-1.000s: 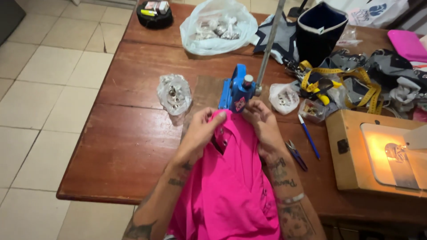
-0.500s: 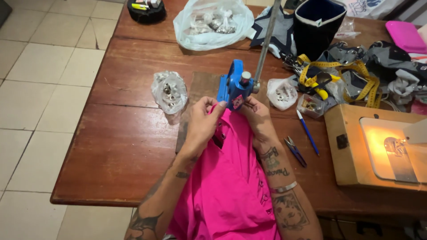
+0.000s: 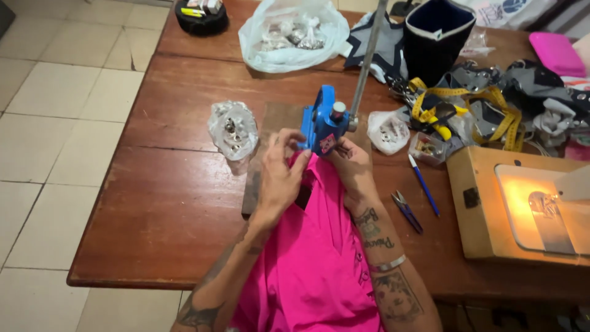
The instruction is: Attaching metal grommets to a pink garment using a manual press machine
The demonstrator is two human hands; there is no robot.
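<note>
The left hand and right hand cover the pink cloth right where they pinch it under the blue press, so the spot between the fingers is hidden, and the cloth's lower end is cut off.

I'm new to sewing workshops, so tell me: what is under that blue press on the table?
The blue press stands on a dark board lying on the wooden table. Pink fabric, held by the left hand and right hand, reaches its base; what lies beneath the punch is hidden.
</note>
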